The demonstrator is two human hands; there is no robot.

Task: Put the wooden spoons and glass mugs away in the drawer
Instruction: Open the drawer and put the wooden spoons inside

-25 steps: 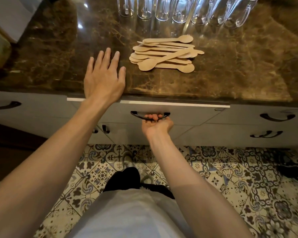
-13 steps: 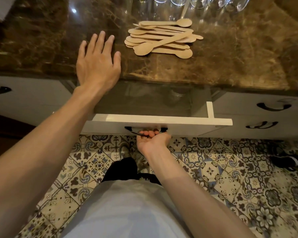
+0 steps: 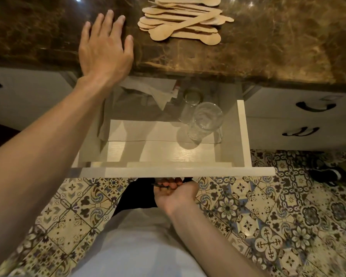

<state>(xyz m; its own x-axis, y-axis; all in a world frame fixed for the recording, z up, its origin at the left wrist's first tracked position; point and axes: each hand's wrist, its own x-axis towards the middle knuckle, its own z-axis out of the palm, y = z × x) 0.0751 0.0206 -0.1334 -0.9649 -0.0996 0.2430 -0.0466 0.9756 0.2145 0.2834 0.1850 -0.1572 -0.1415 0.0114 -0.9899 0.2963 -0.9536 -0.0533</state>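
Observation:
A pile of several wooden spoons (image 3: 185,21) lies on the dark marble counter (image 3: 268,47), at the top middle. Below the counter's edge the white drawer (image 3: 243,134) stands pulled well out. Two clear glasses sit inside it at the right: one (image 3: 205,120) near the right wall, another (image 3: 192,96) farther back. My left hand (image 3: 105,48) rests flat on the counter's edge with fingers spread, left of the spoons. My right hand (image 3: 175,194) is curled on the drawer's black handle under the front panel. The glass mugs on the counter are out of the frame.
Crumpled paper (image 3: 154,92) and a grey cloth (image 3: 116,108) lie in the drawer's back left. Shut white drawers with black handles (image 3: 316,106) flank it on the right and left. A patterned tile floor (image 3: 288,226) is below, and a dark shoe (image 3: 326,175) sits at right.
The drawer went from shut to pulled far out, drawn by my right hand on the handle. The view tilted down, so the glasses on the counter left the frame. My left hand stayed put.

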